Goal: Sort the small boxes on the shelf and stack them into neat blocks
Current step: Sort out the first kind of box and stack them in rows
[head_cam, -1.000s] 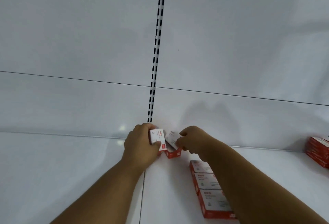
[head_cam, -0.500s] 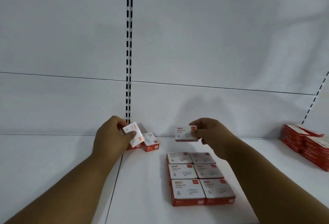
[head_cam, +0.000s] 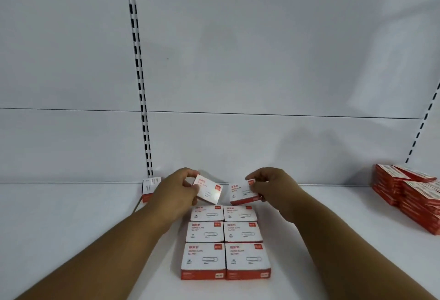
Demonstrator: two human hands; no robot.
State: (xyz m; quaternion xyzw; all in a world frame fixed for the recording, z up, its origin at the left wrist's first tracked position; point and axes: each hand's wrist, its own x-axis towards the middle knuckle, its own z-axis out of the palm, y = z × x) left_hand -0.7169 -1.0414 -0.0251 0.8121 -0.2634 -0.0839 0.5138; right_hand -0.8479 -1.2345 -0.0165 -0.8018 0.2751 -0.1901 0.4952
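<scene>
Here, left hand [head_cam: 177, 189] fingers pinching a box [head_cam: 207, 192], right hand [head_cam: 270, 186] fingers pinching another box [head_cam: 242, 194].

Bare shelf [head_cam: 71, 240] left of box block [head_cam: 225, 240]; perhaps tighter beside right stacks [head_cam: 409, 192].

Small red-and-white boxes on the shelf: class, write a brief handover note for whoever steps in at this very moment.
Left hand grips one small red-and-white cardboard box, tilted, above the block's back left.
Right hand pinches another small box above the back right.
Done: a two-by-three block of matching boxes lies on the white shelf.
Left: set down both held boxes; one loose box leans by the back wall; tall red stacks stand far right.
</scene>
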